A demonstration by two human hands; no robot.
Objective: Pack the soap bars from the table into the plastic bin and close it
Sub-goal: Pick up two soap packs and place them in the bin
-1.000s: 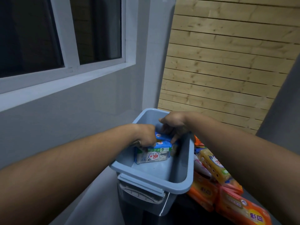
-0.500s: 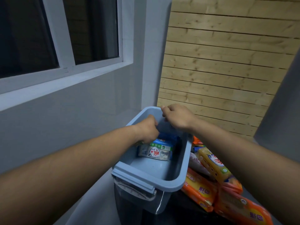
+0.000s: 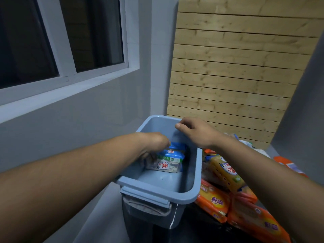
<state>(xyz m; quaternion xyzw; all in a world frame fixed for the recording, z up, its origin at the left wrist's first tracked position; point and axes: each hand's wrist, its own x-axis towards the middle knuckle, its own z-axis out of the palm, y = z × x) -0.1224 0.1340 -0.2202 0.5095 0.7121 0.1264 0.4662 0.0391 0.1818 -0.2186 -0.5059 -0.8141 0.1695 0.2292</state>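
Blue-wrapped soap bars (image 3: 172, 156): under the left hand (image 3: 156, 142), stacked against the far wall inside the plastic bin (image 3: 157, 193).

Left hand: forearm reaches in over the bin's left rim, wrist bent down, back of the hand up. It touches the top of the blue stack. The fingers are hidden behind the hand, so whether they grip cannot be told.

Right hand (image 3: 196, 132): forearm comes in from the right and the hand hovers over the bin's far right corner. Fingers loosely curled, thumb tucked beside them, holding nothing.

Plastic bin: blue-grey, top uncovered, latch handle (image 3: 145, 206) on the near end.

Yellow soap pack (image 3: 224, 171): just beside the bin's right wall, lying on orange soap packs (image 3: 213, 202) heaped on the dark worktop (image 3: 201, 230).

Surroundings: wooden slat wall (image 3: 236, 67) behind, window (image 3: 52, 41) at left.
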